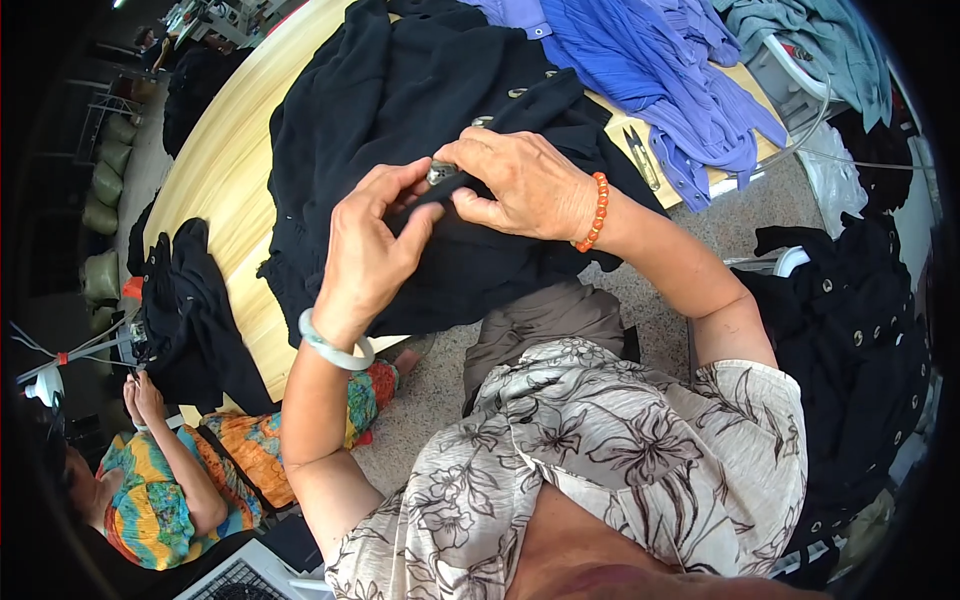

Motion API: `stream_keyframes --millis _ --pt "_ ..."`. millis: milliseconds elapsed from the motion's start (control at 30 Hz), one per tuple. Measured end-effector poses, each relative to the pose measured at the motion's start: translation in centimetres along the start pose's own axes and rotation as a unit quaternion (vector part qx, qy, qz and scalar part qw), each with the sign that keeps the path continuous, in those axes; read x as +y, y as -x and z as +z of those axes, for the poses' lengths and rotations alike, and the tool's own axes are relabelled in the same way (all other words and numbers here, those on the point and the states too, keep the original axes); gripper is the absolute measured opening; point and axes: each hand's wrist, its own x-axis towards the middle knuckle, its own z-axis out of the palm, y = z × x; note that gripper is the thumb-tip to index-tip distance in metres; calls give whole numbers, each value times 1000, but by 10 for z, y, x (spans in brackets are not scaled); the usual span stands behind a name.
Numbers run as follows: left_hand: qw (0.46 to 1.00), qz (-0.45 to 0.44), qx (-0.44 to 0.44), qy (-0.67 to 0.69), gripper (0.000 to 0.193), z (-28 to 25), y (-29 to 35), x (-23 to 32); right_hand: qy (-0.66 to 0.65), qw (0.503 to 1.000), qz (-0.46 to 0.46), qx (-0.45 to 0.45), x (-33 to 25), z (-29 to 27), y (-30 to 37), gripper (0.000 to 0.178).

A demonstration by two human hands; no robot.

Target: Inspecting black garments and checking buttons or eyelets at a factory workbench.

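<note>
Because the fingers of both hands grip only a narrow fold, I rate slippage as the main fault risk at this station. The black garment point(350, 110) lies spread over the worktop point(235, 165), and its near part drapes past the edge toward the lap; its own weight could drag the fold out of a loose grip. I see the fingers of the left hand point(368, 235) nearly closed, pinching the fold from the left beside a metallic button point(439, 174); those of the right hand point(525, 188) close on the same spot from the right. The button is small and partly covered, so it could rotate or escape the fingertips if pressure is uneven. The orange bead bracelet point(598, 212) could snag loose cloth. The small thread snips point(641, 158) lie near the garment's right side and could be swept off by a shifting sleeve or hem. I read the garment's long axis as running away from the wearer; its button row slants away and rightward from the hands. The button's visible face points roughly upward.
</note>
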Motion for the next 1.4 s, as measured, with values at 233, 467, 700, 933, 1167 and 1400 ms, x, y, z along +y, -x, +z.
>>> stream_keyframes --millis 233,467,700,933,1167,1400 --pt "997 27 63 -40 16 10 -2 -8 -8 998 -16 -62 3 -3 -3 29" --pt "998 18 58 -26 14 11 -5 -19 -66 997 -33 5 8 -1 -4 20" --pt "971 -93 -123 181 10 -11 -8 -21 -228 965 76 -101 7 -20 -6 16" --pt "932 -161 -229 229 11 -28 -13 -16 -181 977 64 -96 7 -20 -10 24" --pt "975 -151 -134 -89 12 -23 -9 7 39 996 32 -75 36 -50 17 14" --pt "988 108 -46 -104 18 16 -59 34 110 993 36 -33 30 -43 29 14"
